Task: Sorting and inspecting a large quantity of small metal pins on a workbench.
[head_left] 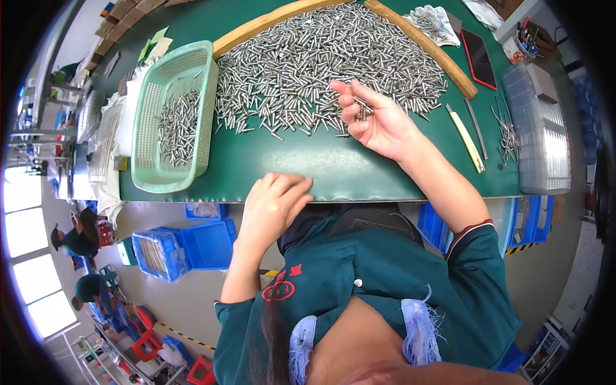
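Resting at the near edge of the green worktop [359,173], the left hand [273,205] lies loosely curled, its grip holding nothing. Beyond a bare strip of worktop, the right hand [372,119] has its grip pinching a few small silver metal pins [362,110] at the near rim of one big pin heap [321,64], too many to count. Left of the heap stands one light-green plastic basket [144,173] holding more pins. Two curved wooden strips [430,45] fence the far side.
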A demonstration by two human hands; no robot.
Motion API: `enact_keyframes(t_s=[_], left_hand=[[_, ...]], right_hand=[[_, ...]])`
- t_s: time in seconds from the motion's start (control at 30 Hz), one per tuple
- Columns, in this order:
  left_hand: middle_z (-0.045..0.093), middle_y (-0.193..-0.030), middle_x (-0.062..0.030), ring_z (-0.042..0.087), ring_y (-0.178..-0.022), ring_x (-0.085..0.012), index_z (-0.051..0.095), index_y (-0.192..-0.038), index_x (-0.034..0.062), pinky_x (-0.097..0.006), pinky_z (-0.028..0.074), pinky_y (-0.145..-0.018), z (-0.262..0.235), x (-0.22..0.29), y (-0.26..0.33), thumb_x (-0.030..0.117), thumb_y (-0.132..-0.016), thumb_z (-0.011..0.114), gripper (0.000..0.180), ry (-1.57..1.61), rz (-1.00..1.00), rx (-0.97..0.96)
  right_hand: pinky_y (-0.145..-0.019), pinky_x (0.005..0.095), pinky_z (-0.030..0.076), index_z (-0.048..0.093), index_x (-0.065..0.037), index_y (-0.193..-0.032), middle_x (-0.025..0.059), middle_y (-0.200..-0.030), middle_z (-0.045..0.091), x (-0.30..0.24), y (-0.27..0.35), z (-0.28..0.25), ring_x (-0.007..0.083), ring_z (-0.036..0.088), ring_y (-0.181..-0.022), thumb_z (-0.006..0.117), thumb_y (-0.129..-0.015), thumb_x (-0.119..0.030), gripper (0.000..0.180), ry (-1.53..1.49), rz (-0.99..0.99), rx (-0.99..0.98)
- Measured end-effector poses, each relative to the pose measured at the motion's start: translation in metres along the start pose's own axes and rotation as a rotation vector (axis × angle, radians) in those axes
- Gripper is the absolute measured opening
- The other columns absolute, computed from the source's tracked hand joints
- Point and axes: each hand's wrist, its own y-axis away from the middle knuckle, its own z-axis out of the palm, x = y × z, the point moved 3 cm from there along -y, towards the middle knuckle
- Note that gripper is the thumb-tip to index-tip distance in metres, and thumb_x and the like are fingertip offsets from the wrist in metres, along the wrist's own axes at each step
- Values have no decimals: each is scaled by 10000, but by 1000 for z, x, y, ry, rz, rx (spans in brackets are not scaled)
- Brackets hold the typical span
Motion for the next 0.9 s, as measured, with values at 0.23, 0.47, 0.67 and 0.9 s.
enact_keyframes(t_s=[0.23, 0.47, 0.67, 0.9], left_hand=[[603, -845, -71, 582, -803, -252, 623, -841, 59, -330, 468, -704, -20, -26, -7, 128, -760, 656, 111, 110, -162, 186], [574, -926, -78, 573, -819, -258, 606, -966, 73, -348, 470, -707, 2, -51, -41, 157, -781, 646, 207, 17, -392, 244], [535, -901, -125, 572, -809, -307, 571, -906, 49, -383, 471, -688, 7, -61, -57, 139, -767, 650, 183, -98, -422, 144], [556, -776, -93, 588, -703, -255, 551, -821, 45, -363, 470, -627, -9, -65, -57, 107, -724, 672, 167, -11, -341, -36]], right_hand=[[-449, 179, 428, 533, -85, -830, 35, -802, 542, 4, 2, -9, 91, 533, -653, 540, -880, -407, 326, 10, 3, 171], [-350, 151, 191, 510, -98, -985, -82, -560, 302, -3, 1, -2, 11, 272, -464, 482, -926, -337, 247, 10, -38, 57], [-362, 128, 238, 492, -83, -1110, -77, -621, 344, -10, 2, -6, 0, 318, -512, 498, -924, -246, 248, 64, -95, 89], [-365, 114, 230, 511, -56, -1079, -68, -705, 398, 4, 4, 0, -9, 339, -545, 482, -931, -284, 274, 162, 10, 167]])
